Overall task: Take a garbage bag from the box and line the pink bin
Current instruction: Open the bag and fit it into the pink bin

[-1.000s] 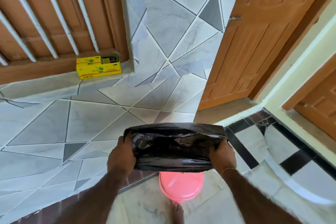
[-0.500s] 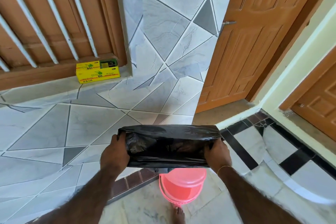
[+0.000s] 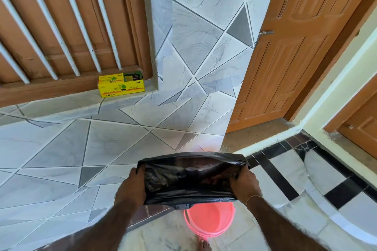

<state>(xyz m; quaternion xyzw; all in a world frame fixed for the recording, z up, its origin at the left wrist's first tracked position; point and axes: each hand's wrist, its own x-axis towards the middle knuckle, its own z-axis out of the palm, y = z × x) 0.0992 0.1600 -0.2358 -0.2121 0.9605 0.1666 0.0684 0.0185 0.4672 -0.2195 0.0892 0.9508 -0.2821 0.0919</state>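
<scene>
A black garbage bag [image 3: 191, 177] is stretched wide between both hands, its mouth held open above the pink bin [image 3: 210, 220]. My left hand [image 3: 131, 187] grips the bag's left edge and my right hand [image 3: 244, 186] grips its right edge. The bin stands on the floor just below the bag, and the bag's lower edge overlaps the bin's far rim. The yellow garbage bag box [image 3: 121, 85] sits on the tiled ledge at the base of the barred window, its top flap open.
An orange wooden door [image 3: 295, 47] stands ajar to the right. A tiled wall slopes down in front of me. A black-and-white tiled step [image 3: 306, 179] curves at the right. My bare toes [image 3: 204, 245] show under the bin.
The bag and both hands have sunk lower and closer to the pink bin, with more of the bin now showing. Both hands keep their hold on the bag's edges.
</scene>
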